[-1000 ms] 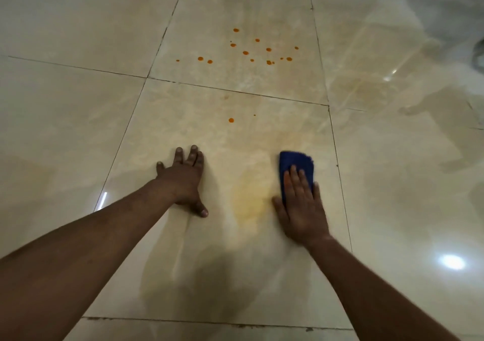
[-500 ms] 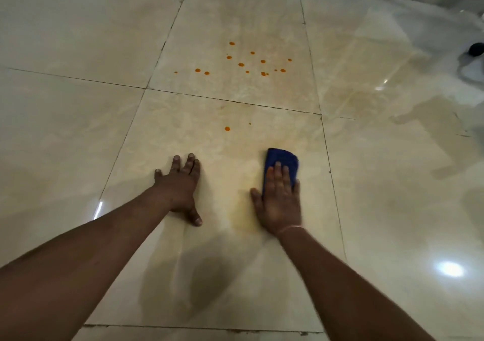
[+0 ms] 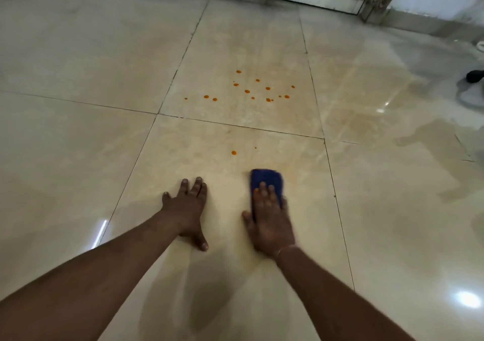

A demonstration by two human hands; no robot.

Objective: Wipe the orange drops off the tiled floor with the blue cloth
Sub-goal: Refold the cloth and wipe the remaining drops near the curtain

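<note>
Blue cloth (image 3: pixel 266 181) under right hand (image 3: pixel 269 223); one cloth

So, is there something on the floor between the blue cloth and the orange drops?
Nothing visible. Only bare tile lies between the blue cloth under the right hand and the nearest drop; the cluster of drops beyond the grout line is also unobstructed.

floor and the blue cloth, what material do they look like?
Tiled floor: glossy polished tile, likely glazed ceramic or marble-look porcelain; it mirrors lamp glare, shows beige veining and thin dark grout lines. Blue cloth: soft matte fabric, possibly microfibre; no shine, rounded folded edges under the right hand.
</note>
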